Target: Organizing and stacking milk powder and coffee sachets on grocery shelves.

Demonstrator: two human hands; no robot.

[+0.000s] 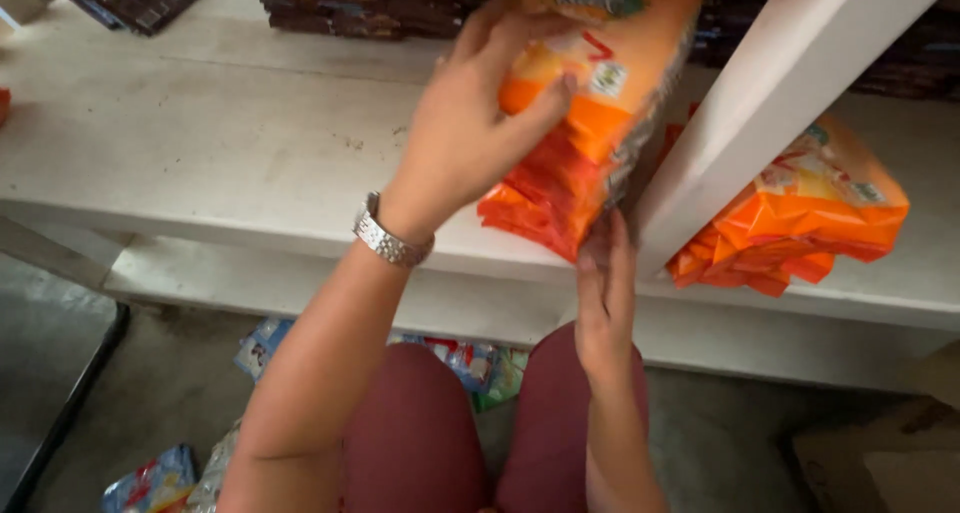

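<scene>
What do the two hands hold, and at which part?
Both hold a stack of orange packets: left hand on its top and side, right hand under its lower end.

the top of the orange packet stack [590,103] runs off the frame at 12 o'clock. the right hand [603,298] has its fingertips tucked behind the stack's lower edge. dark packets [340,3] at 11 o'clock are cropped and blurred; their print is unreadable.
</scene>
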